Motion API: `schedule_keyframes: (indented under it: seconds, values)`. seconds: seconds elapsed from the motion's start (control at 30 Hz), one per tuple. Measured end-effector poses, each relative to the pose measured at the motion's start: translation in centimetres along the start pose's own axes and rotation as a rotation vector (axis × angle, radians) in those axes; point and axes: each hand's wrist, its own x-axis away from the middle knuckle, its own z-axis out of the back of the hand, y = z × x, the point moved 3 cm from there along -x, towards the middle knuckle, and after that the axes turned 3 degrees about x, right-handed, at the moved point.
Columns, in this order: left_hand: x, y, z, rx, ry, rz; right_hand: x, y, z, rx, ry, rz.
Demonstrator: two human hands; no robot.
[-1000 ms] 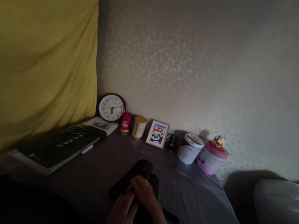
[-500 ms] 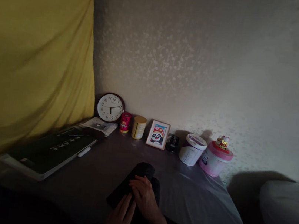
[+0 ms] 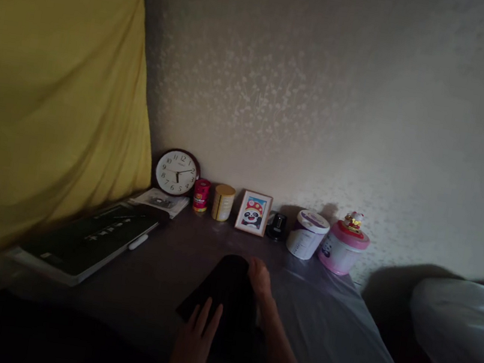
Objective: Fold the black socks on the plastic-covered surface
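A dark black folded cloth (image 3: 227, 282) lies on the table in front of me; its exact kind is too dark to make out. My left hand (image 3: 197, 335) rests flat on its near left part, fingers stretched and slightly apart. At the cloth's far right edge, my right hand (image 3: 260, 278) has its fingers curled round the fabric. The near end of the cloth fades into shadow between my forearms.
Along the wall stand a clock (image 3: 177, 172), a red can (image 3: 200, 195), a yellow-lidded can (image 3: 223, 203), a framed panda picture (image 3: 253, 213), a small black object (image 3: 277, 227), a white tub (image 3: 306, 236) and a pink tub (image 3: 341, 251). A dark green book (image 3: 92, 238) lies left.
My right hand has moved from the middle of the cloth to its far right edge and grips it. The cloth's right fold now looks spread out. My left hand stays on it, fingers more spread.
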Motion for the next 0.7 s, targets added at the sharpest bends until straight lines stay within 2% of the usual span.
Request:
schedule_keyframes:
  seconds: [0.13,0.23,0.37,0.5,0.57,0.7]
  values:
    - [0.5,-0.4,-0.3,0.066,0.069,-0.052,3.1,3.3,2.3,-0.027,-0.004,-0.175]
    - [0.3,-0.7,-0.4,0.126,0.109,-0.08,5.7,4.1,3.0,-0.082,-0.061,-0.233]
    - [0.2,-0.8,-0.2,0.184,0.113,-0.064,7.9,3.3,3.0,-0.198,-0.103,-0.287]
    - [0.3,-0.7,0.0,0.202,0.124,-0.07,8.7,1.9,2.5,-0.273,-0.117,-0.311]
    - [0.4,-0.7,0.0,0.207,0.127,-0.07,8.6,1.4,2.1,-0.295,-0.095,-0.312]
    - [0.4,-0.7,0.2,0.204,0.106,-0.043,8.1,0.8,1.3,-0.264,-0.003,-0.224]
